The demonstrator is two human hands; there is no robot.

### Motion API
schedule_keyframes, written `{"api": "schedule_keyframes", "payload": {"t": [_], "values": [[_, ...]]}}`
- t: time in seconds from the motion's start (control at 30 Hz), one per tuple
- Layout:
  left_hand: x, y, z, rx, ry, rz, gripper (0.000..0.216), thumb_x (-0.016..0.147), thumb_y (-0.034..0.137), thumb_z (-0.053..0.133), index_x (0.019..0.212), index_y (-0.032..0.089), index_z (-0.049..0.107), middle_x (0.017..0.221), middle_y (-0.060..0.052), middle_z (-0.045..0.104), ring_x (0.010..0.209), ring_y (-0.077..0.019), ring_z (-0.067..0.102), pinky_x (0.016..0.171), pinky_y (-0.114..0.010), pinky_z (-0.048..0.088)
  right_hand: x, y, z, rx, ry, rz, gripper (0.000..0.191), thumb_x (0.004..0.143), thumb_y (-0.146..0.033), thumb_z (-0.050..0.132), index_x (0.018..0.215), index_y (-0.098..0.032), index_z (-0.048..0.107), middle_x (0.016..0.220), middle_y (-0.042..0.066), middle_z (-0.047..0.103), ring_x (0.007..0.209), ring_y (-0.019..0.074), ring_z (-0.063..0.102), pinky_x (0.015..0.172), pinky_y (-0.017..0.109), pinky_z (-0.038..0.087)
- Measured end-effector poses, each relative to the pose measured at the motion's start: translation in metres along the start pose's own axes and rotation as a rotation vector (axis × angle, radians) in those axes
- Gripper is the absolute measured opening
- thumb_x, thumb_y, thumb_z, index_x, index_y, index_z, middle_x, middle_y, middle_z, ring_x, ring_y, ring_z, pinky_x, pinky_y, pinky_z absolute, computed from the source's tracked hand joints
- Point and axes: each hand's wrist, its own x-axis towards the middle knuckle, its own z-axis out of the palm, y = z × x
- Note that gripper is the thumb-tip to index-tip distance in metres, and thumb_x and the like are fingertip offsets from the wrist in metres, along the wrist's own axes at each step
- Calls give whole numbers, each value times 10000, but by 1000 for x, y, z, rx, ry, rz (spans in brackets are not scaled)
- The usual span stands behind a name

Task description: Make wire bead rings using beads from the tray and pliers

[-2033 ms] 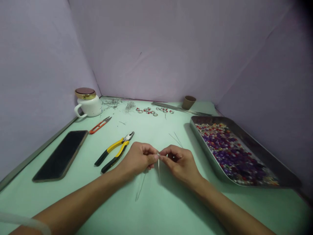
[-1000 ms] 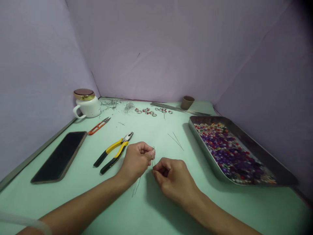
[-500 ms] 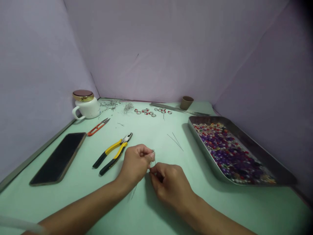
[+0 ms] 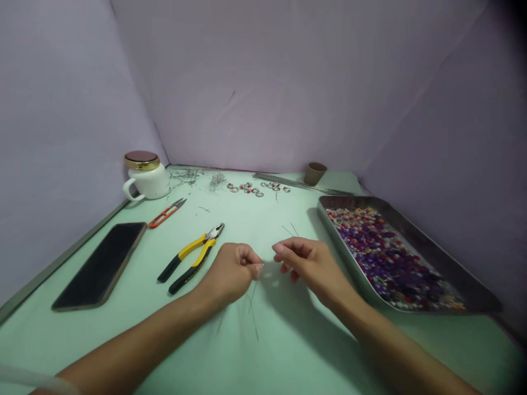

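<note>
My left hand (image 4: 234,271) is closed in a pinch around a thin wire (image 4: 254,321) at mid-table. The wire's tail hangs down below the fingers, and a tiny end, perhaps a small loop, pokes out by the fingertips. A little to the right, my right hand (image 4: 310,263) hovers apart from it. Its fingers are loosely bent and spread, with nothing visible between them. Just behind the right hand lie loose wire pieces (image 4: 290,229), partly covered by it. Pliers (image 4: 193,258) with yellow and black handles rest left of my left hand.
A metal tray (image 4: 349,252) of mixed beads stands at right. Leftward are a phone (image 4: 101,266), orange thread snips (image 4: 167,214) and a lidded white mug (image 4: 150,182). Toward the back lie wire scraps (image 4: 187,175), red-and-silver beaded rings (image 4: 247,188), long wires (image 4: 284,180) and a brown cup (image 4: 315,174).
My right hand has let go of the wire and moved up and right, its fingers loosening. My left hand stays in its pinch, shifted slightly right.
</note>
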Motion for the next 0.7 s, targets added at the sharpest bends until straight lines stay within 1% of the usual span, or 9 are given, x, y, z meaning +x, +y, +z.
{"api": "schedule_keyframes", "payload": {"t": [0.07, 0.13, 0.17, 0.27, 0.4, 0.47, 0.6, 0.67, 0.7], "values": [[-1, 1, 0, 18, -39, -11, 45, 570, 144, 526, 532, 150, 504, 424, 61, 452, 398, -50, 346, 408, -186, 251, 4, 1, 0, 107, -109, 97, 203, 670, -341, 593, 702, -144, 629, 614, 31, 612, 501, 113, 534, 445, 225, 422], [-2, 1, 2, 38, -48, -15, 40, 551, 140, 521, 518, 148, 499, 417, 61, 434, 397, -50, 336, 405, -190, 241, 4, 4, 4, 128, -196, 134, 189, 652, -320, 618, 689, -135, 640, 562, 23, 600, 479, 105, 529, 463, 232, 442], [-2, 1, 2, 49, -46, -17, 35, 544, 141, 518, 515, 147, 499, 417, 60, 430, 396, -50, 331, 403, -192, 238, 3, 6, 6, 121, -214, 144, 180, 647, -309, 627, 669, -131, 642, 527, 17, 589, 459, 99, 522, 461, 231, 442], [0, -1, 4, 79, -42, -2, 46, 550, 160, 516, 514, 145, 492, 427, 52, 437, 404, -49, 322, 400, -192, 235, 0, 7, 11, 128, -182, 172, 167, 637, -288, 646, 603, -126, 626, 472, 7, 573, 419, 85, 509, 445, 218, 436], [2, -3, 3, 81, -2, 34, 95, 560, 162, 532, 518, 156, 447, 440, 51, 460, 417, -49, 344, 403, -182, 248, -1, 4, 11, 226, -140, 251, 190, 609, -288, 678, 548, -130, 593, 463, 2, 574, 426, 87, 524, 442, 216, 453], [2, -1, 2, 76, 3, 29, 94, 566, 154, 534, 527, 156, 449, 437, 55, 465, 404, -44, 338, 395, -176, 244, 0, 4, 9, 321, -170, 272, 194, 584, -294, 701, 561, -127, 603, 492, 9, 589, 448, 86, 536, 461, 216, 466], [2, 2, 2, 86, 12, 40, 68, 577, 153, 544, 540, 144, 488, 458, 44, 490, 416, -49, 363, 399, -176, 258, 1, 8, 7, 499, -310, 311, 205, 566, -295, 724, 614, -116, 635, 540, 13, 601, 476, 71, 541, 499, 200, 474], [1, 2, 2, 87, 8, 60, 74, 588, 160, 551, 545, 140, 494, 477, 33, 506, 440, -60, 394, 416, -182, 283, 1, 10, 7, 506, -313, 329, 217, 557, -299, 730, 602, -111, 631, 527, 14, 596, 469, 71, 540, 491, 199, 470], [1, 2, 3, 92, 1, 73, 78, 597, 165, 552, 549, 140, 496, 488, 27, 515, 453, -66, 410, 427, -186, 297, 1, 11, 8, 503, -290, 328, 223, 550, -301, 734, 591, -111, 625, 518, 14, 595, 464, 73, 540, 486, 200, 467]]}}
